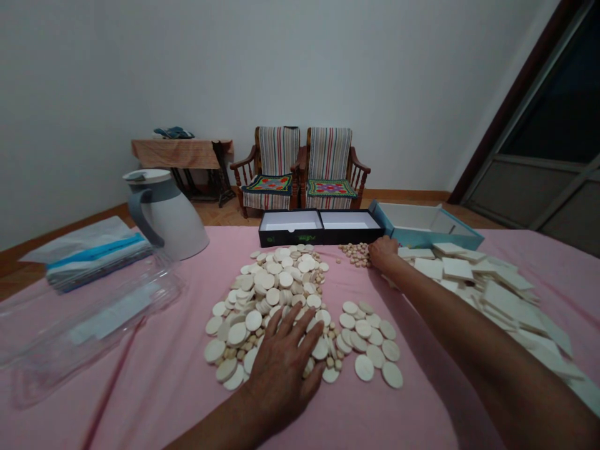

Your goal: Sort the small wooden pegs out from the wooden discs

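At lower centre, the left hand (284, 369) lay palm down, fingers spread, over the near part of a broad heap of pale discs (273, 280) and small beads. At centre right, the right hand (383, 251) reached to a small bead pile (355, 254), its fingers bent down; I could not tell whether they gripped any.

A smaller disc group (375, 340) lay right of the left hand, with pink cloth (356, 415) showing between it and the right forearm. Square tiles (457, 270) crowded the right side, beyond that arm. A black box (290, 237) and a blue box (426, 237) lined the far edge. A wider strip of cloth separated the heap from the plastic tray (107, 312) at left, below the jug (180, 219).
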The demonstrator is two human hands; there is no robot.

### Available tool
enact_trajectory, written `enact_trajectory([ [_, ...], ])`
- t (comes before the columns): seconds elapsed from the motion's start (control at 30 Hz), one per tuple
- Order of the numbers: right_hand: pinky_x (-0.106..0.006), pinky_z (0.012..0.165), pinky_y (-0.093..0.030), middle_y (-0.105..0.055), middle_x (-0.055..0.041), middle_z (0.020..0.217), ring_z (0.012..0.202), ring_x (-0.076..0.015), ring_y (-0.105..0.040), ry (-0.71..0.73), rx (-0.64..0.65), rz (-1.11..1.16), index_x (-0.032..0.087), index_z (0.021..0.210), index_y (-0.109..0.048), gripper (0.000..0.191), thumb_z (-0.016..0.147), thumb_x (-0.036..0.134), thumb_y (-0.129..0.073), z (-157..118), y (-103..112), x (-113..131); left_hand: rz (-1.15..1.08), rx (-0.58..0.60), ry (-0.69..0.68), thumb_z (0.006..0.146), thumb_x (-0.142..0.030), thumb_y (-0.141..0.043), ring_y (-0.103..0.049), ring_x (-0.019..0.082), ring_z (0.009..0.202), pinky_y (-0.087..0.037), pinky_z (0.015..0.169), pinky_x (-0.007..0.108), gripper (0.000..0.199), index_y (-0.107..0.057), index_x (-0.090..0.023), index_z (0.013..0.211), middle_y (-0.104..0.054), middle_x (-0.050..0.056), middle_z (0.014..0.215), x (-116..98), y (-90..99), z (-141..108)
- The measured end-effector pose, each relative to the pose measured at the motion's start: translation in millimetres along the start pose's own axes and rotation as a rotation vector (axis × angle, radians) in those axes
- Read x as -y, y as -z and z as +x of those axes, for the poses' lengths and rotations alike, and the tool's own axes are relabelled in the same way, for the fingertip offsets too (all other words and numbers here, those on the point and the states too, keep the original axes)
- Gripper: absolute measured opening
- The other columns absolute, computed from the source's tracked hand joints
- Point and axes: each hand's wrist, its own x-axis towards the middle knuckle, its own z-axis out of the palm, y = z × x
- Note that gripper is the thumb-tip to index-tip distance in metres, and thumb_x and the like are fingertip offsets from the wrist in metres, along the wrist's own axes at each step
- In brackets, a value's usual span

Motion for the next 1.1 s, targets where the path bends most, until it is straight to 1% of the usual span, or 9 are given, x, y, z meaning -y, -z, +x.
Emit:
enact_trajectory([
  [0.1,-0.050,0.082,-0.047,-0.067,-0.0282,0.103,0.105,-0.0377,-0.060,-0.063,-0.005,-0.052,0.010,0.095,-0.072,0.024,0.081,0.027,-0.063,-0.3,8.5,2.8,-0.008,-0.001,0.003,0.082,-0.029,-0.058,-0.033,0.032,0.138,-0.027,0.110,0.057,0.058,-0.045,-0.028,0.139,-0.045,0.005,0.147,-1.1,1.7,0.3],
  [0.17,-0.046,0.082,-0.048,-0.066,-0.0276,0.104,0.105,-0.0365,-0.060,-0.063,-0.030,-0.057,0.008,0.098,-0.071,0.025,0.080,0.023,-0.064,-1.1,17.4,5.0,-0.014,0.004,0.003,0.082,-0.029,-0.059,-0.034,0.032,0.138,-0.027,0.110,0.056,0.058,-0.046,-0.028,0.138,-0.046,0.006,0.146,-1.4,2.2,0.7],
  [0.27,-0.041,0.085,-0.046,-0.063,-0.0275,0.112,0.111,-0.0342,-0.057,-0.025,-0.119,-0.031,0.005,0.110,-0.065,0.031,0.082,0.018,-0.060,-7.7,30.2,11.9,-0.022,0.006,0.007,0.082,-0.030,-0.059,-0.033,0.032,0.138,-0.026,0.111,0.056,0.057,-0.046,-0.028,0.138,-0.045,0.006,0.146,-0.7,0.9,0.8],
  [0.37,-0.033,0.081,-0.045,-0.065,-0.0213,0.110,0.105,-0.0283,-0.060,0.049,-0.155,0.029,0.009,0.108,-0.065,0.026,0.087,0.016,-0.051,-26.5,33.8,25.6,-0.022,-0.016,0.004,0.085,-0.032,-0.057,-0.034,0.032,0.138,-0.027,0.110,0.056,0.053,-0.047,-0.028,0.137,-0.045,0.005,0.147,0.2,-0.7,0.5],
  [0.5,-0.026,0.072,-0.043,-0.070,-0.0089,0.095,0.088,-0.0190,-0.064,0.211,-0.100,0.149,0.017,0.097,-0.067,0.018,0.087,0.022,-0.054,-71.3,20.7,47.6,-0.009,-0.052,-0.010,0.090,-0.034,-0.053,-0.037,0.031,0.137,-0.029,0.110,0.055,0.045,-0.052,-0.026,0.134,-0.047,0.007,0.145,-1.3,2.8,1.3],
  [0.63,-0.028,0.073,-0.042,-0.068,-0.0087,0.093,0.082,-0.0182,-0.061,0.364,-0.118,0.383,0.014,0.099,-0.064,0.020,0.089,0.025,-0.051,-121.2,2.2,63.3,0.005,-0.067,-0.036,0.093,-0.036,-0.050,-0.040,0.029,0.135,-0.026,0.113,0.053,0.040,-0.054,-0.024,0.131,-0.047,0.008,0.145,-4.6,9.5,2.3],
  [0.77,-0.031,0.078,-0.043,-0.065,-0.0095,0.093,0.088,-0.0205,-0.058,0.392,-0.186,0.496,0.015,0.100,-0.063,0.020,0.091,0.027,-0.050,-155.4,-10.6,74.4,0.013,-0.101,-0.051,0.093,-0.032,-0.049,-0.045,0.028,0.131,-0.024,0.114,0.053,0.035,-0.058,-0.022,0.126,-0.055,0.010,0.138,-5.5,12.3,1.7],
  [0.87,-0.033,0.082,-0.043,-0.063,-0.0103,0.096,0.091,-0.0216,-0.057,0.401,-0.247,0.547,0.015,0.100,-0.063,0.020,0.093,0.026,-0.048,-165.6,-18.8,79.8,-0.006,-0.129,-0.029,0.093,-0.030,-0.049,-0.047,0.028,0.129,-0.027,0.113,0.054,0.033,-0.060,-0.020,0.123,-0.057,0.010,0.134,-2.8,12.8,1.0],
  [1.1,-0.036,0.085,-0.041,-0.063,-0.0107,0.098,0.095,-0.0223,-0.055,0.467,-0.344,0.576,0.014,0.105,-0.061,0.021,0.094,0.020,-0.044,-166.4,-29.5,75.5,-0.098,-0.221,0.015,0.093,-0.023,-0.050,-0.057,0.026,0.118,-0.039,0.105,0.053,0.026,-0.066,-0.017,0.112,-0.066,0.011,0.122,10.8,8.0,3.6],
])
